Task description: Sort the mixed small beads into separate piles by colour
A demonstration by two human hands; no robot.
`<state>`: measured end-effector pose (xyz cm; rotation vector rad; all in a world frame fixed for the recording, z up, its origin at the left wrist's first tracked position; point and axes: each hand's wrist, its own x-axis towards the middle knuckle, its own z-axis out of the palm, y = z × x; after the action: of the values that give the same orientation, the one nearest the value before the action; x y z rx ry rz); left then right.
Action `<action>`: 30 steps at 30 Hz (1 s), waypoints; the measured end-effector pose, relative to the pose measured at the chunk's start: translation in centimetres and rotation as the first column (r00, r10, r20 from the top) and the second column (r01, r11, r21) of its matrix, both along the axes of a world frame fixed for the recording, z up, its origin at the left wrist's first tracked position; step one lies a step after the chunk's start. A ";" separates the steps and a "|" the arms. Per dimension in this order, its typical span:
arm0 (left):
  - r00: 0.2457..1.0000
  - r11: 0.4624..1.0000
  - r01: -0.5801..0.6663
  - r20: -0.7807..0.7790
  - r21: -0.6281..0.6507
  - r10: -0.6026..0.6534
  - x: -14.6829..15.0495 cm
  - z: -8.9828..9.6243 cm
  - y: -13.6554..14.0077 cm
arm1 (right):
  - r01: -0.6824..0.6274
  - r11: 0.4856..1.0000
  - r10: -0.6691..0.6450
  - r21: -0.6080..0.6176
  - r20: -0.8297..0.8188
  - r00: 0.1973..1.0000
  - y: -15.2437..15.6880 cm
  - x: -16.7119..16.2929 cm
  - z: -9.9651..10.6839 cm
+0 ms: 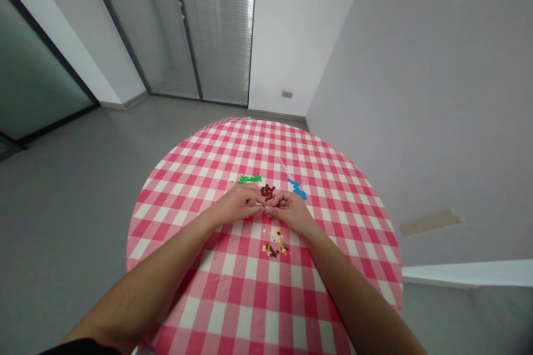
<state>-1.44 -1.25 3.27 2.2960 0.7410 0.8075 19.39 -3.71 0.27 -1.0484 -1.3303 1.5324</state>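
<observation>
My left hand (240, 203) and my right hand (290, 211) meet fingertip to fingertip over the middle of the checked tablecloth. Both are pinched closed; whatever sits between the fingertips is too small to name. Just beyond them lies a pile of dark brown small pieces (267, 192). Green small pieces (249, 179) are strewn past my left hand, and blue small pieces (298, 189) past my right. Nearer to me, below the hands, is a loose scatter of mixed yellow, white, red and brown pieces (275, 249).
A red-and-white checked cloth (266, 310) covers the round table. A thin pale strip (285, 168) lies by the blue pieces. Beyond the table are grey floor (95, 177), glass doors with blinds (220, 28) and a white wall (437, 94) on the right.
</observation>
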 end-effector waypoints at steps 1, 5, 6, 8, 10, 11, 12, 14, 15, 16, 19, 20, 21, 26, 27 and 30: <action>1.000 1.000 -0.012 0.002 0.016 0.012 0.0 -0.1 0.0 | 0.003 1.000 -0.003 -0.004 0.004 1.000 0.0 0.0 0.1; 1.000 0.998 -0.021 -0.020 0.051 0.022 0.0 -0.3 0.0 | 0.006 1.000 -0.006 -0.006 0.035 0.999 -0.1 0.1 0.4; 0.999 0.998 -0.021 -0.030 0.058 0.023 0.0 -0.3 0.0 | 0.008 1.000 -0.007 -0.001 0.043 0.999 -0.1 0.0 0.4; 0.999 0.997 -0.021 -0.046 0.072 0.024 0.1 -0.3 -0.1 | 0.012 1.000 -0.013 0.011 0.058 0.998 -0.1 0.0 0.3; 0.998 0.997 -0.022 -0.058 0.077 0.027 0.2 -0.2 -0.2 | 0.010 1.000 -0.012 0.020 0.076 0.997 0.0 0.0 0.2; 0.997 0.997 -0.021 -0.067 0.073 0.026 0.2 -0.1 -0.2 | 0.002 1.000 -0.004 0.021 0.096 0.995 0.0 0.0 0.2; 0.997 0.998 -0.022 -0.076 0.066 0.027 0.1 0.0 -0.2 | -0.008 1.000 0.005 0.024 0.129 0.992 -0.1 0.1 0.3; 0.996 0.999 -0.041 -0.083 0.030 0.044 -0.4 0.4 0.0 | -0.056 0.997 0.038 0.060 0.262 0.964 -0.3 0.3 0.9; 0.995 0.999 -0.054 -0.087 0.001 0.054 -0.8 0.6 0.2 | -0.110 0.990 0.071 0.087 0.362 0.929 -0.5 0.4 1.4; 0.994 0.996 -0.074 -0.090 -0.046 0.069 -1.4 0.9 0.4 | -0.189 0.976 0.117 0.109 0.470 0.875 -0.7 0.6 2.0; 0.981 0.973 -0.109 -0.181 -0.202 0.073 -3.7 1.6 1.4 | -0.494 0.869 0.324 0.037 0.713 0.622 -1.8 0.5 3.8; 0.975 0.959 -0.142 -0.202 -0.244 0.093 -4.5 1.7 1.8 | -0.552 0.834 0.371 -0.012 0.752 0.544 -2.2 0.4 4.3; 0.971 0.944 -0.169 -0.213 -0.284 0.110 -5.3 1.9 2.1 | -0.583 0.811 0.385 -0.043 0.790 0.477 -2.5 0.1 4.6; 0.958 0.864 -0.187 -0.282 -0.468 0.055 -7.4 2.0 2.8 | -0.589 0.808 0.251 -0.010 0.910 0.329 -3.6 -1.4 5.0; 0.948 0.856 -0.218 -0.309 -0.469 0.073 -7.5 1.8 2.9 | -0.599 0.801 0.236 0.006 0.916 0.325 -3.7 -1.6 4.9; 0.920 0.836 -0.288 -0.377 -0.467 0.106 -8.0 1.2 3.2 | -0.645 0.761 0.196 0.071 0.922 0.333 -3.9 -1.8 4.6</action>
<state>-9.40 1.91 4.45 1.8915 1.2077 0.2385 17.60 -7.64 4.87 -1.2945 -2.7757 0.8293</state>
